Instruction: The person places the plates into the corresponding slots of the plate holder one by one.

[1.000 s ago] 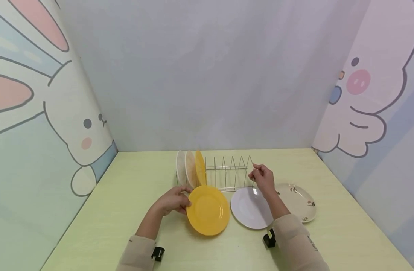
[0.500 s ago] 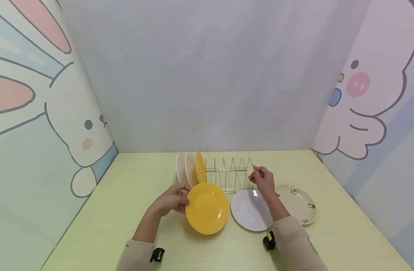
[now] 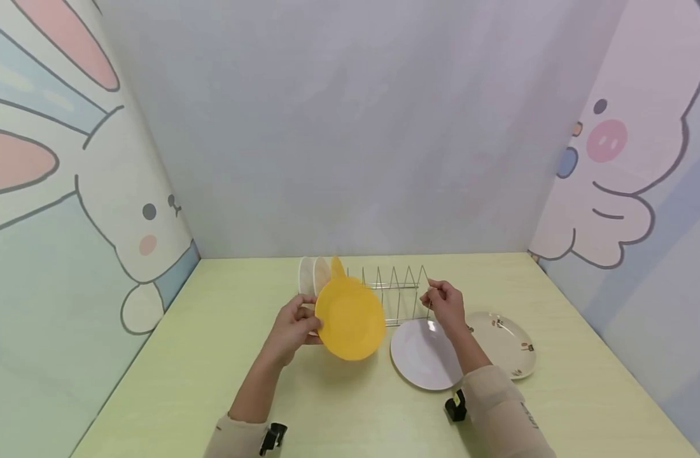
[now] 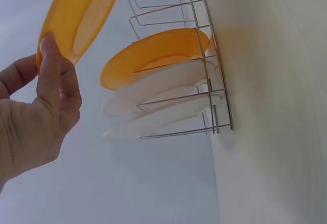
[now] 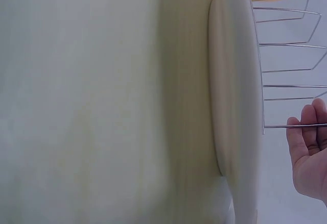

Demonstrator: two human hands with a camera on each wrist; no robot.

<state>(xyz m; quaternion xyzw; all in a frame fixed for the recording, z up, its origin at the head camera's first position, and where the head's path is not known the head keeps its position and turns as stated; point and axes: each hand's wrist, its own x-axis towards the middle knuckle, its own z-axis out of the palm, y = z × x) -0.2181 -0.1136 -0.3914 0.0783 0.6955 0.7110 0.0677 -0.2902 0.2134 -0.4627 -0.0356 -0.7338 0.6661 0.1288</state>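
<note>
My left hand (image 3: 293, 327) pinches the left edge of a yellow plate (image 3: 351, 321), held up in front of the wire rack (image 3: 407, 286). The left wrist view shows the thumb of the left hand (image 4: 41, 112) on the raised plate (image 4: 84, 15). Behind it, two whitish plates (image 3: 306, 277) and another yellow plate (image 4: 153, 55) stand on edge in the rack's left slots. My right hand (image 3: 448, 308) grips the rack's right end wire; in the right wrist view the fingers of that hand (image 5: 311, 152) curl at the wire.
A white round plate (image 3: 426, 356) lies in front of the rack's right part. Right of it, partly behind the right forearm, is a cream oval plate (image 3: 504, 343) with small printed motifs. Walls with cartoon drawings stand left and right, and a grey wall behind.
My left hand has raised the yellow plate and moved it toward the rack, so it now covers more of the racked yellow plate. The right hand has stayed at the rack's end.
</note>
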